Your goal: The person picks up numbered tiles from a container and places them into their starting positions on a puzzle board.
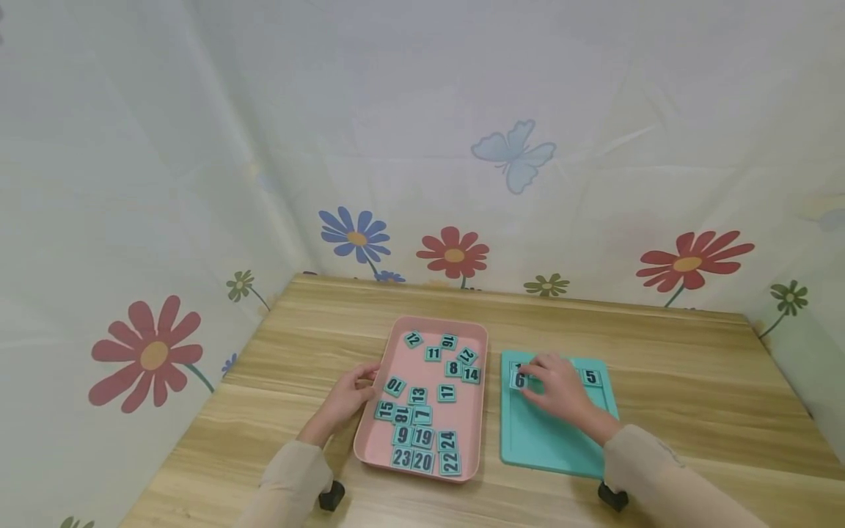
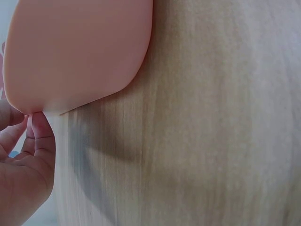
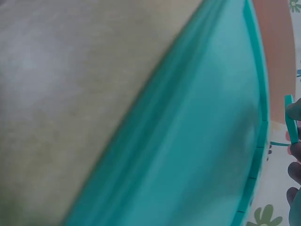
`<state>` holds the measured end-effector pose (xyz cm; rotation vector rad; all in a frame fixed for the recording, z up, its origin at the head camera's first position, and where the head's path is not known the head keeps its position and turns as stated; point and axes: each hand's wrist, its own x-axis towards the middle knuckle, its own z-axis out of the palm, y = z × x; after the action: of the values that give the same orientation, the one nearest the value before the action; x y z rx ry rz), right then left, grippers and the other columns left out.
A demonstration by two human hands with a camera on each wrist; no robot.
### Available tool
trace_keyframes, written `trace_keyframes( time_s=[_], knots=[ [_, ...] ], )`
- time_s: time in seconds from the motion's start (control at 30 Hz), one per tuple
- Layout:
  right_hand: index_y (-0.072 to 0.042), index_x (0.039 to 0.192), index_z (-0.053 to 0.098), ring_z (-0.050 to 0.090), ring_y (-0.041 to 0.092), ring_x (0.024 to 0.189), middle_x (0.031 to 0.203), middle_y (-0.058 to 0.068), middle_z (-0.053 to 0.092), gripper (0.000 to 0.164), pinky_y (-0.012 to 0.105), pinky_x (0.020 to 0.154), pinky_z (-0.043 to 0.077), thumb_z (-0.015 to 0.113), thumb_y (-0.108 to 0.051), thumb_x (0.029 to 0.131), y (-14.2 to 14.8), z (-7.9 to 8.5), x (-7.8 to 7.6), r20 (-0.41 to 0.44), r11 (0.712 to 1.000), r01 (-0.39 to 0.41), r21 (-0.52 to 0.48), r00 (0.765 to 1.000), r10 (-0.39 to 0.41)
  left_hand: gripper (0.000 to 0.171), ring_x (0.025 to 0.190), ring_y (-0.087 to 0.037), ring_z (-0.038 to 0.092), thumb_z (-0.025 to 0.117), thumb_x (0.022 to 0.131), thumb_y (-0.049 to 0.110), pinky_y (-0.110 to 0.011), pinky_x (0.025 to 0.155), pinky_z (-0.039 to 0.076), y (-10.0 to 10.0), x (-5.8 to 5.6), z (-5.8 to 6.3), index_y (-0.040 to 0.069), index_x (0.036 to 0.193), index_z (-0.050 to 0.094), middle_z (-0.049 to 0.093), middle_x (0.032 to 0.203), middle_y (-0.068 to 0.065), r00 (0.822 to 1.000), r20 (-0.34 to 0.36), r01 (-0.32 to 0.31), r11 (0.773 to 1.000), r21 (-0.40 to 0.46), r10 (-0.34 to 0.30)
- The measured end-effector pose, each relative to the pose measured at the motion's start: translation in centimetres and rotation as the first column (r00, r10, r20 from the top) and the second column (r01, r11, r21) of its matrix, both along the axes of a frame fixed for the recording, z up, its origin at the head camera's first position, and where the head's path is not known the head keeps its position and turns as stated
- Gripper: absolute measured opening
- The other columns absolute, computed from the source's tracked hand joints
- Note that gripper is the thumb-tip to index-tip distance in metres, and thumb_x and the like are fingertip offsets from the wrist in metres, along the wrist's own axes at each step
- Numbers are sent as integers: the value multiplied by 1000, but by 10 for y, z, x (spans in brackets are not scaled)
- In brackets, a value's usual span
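Note:
A teal number tile marked 6 (image 1: 518, 380) is pinched between the fingertips of my right hand (image 1: 561, 389), over the upper left of a teal tray board (image 1: 551, 444). Behind it, a tile marked 1 is partly visible in the board's top row, and a tile marked 5 (image 1: 591, 378) lies at that row's right end. My right hand hides the stretch between them. In the right wrist view the held tile (image 3: 289, 117) shows edge-on. My left hand (image 1: 346, 400) pinches the left rim of a pink tray (image 1: 429, 389); the left wrist view shows fingertips against its edge.
Several loose number tiles, including 12, 17 (image 1: 447, 394) and 22 (image 1: 450, 463), lie at various angles in the pink tray. The tray and board stand side by side on a wooden table (image 1: 264, 381). A flower-printed curtain (image 1: 396, 161) rises behind the table.

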<state>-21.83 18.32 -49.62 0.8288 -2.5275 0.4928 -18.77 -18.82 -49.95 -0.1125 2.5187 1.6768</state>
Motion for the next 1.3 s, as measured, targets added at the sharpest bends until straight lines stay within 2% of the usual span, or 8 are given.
trace_keyframes(
  time_s=[0.23, 0.5, 0.73, 0.97, 1.17, 1.3],
  knots=[
    [-13, 90, 69, 47, 11, 75, 82, -5, 56, 27, 27, 63, 40, 74, -26, 66, 2, -11, 1, 70, 998, 22, 59, 997, -26, 47, 98, -26, 56, 47, 80, -6, -36, 82, 50, -1, 1, 1, 2, 127, 45, 49, 111, -16, 1000, -5, 6, 1000, 4, -6],
    [-13, 93, 69, 48, 12, 77, 84, -4, 56, 28, 27, 64, 40, 71, -27, 69, 2, -18, -5, 134, 996, 49, 78, 989, -59, 47, 99, -27, 55, 47, 81, -5, -36, 83, 49, -1, 1, 0, 3, 127, 45, 48, 112, -16, 1000, -1, 8, 1000, -8, -8],
    [-13, 93, 69, 43, 10, 73, 82, -4, 53, 28, 23, 61, 36, 72, -26, 68, 0, -21, -7, 163, 996, 54, 76, 984, -66, 47, 97, -25, 56, 48, 80, -5, -36, 81, 50, -1, 1, 1, 3, 126, 45, 49, 111, -15, 1000, -2, 1, 1000, 5, -1],
    [-15, 95, 69, 43, 11, 76, 84, -4, 54, 29, 25, 63, 37, 71, -30, 70, -5, -13, -9, 191, 996, 44, 79, 980, -59, 47, 94, -23, 56, 48, 78, -7, -35, 80, 50, 0, -1, 0, 2, 125, 47, 49, 109, -15, 1000, -10, -3, 1000, 10, 3],
    [-12, 95, 68, 49, 17, 83, 91, 2, 57, 29, 33, 68, 43, 72, -26, 70, -14, 0, -13, 122, 1000, -8, -4, 993, 8, 47, 94, -24, 56, 48, 78, -7, -35, 79, 50, -1, 0, -1, 2, 125, 47, 49, 110, -15, 1000, -10, -4, 1000, 12, 4],
    [-10, 98, 67, 51, 21, 88, 95, 5, 59, 33, 38, 73, 45, 73, -24, 70, -23, 9, -12, 101, 998, -46, -43, 994, 50, 47, 97, -26, 56, 48, 79, -6, -36, 81, 50, 0, 2, 5, 1, 126, 46, 49, 111, -17, 1000, -11, 7, 1000, 20, -6]
  ],
)
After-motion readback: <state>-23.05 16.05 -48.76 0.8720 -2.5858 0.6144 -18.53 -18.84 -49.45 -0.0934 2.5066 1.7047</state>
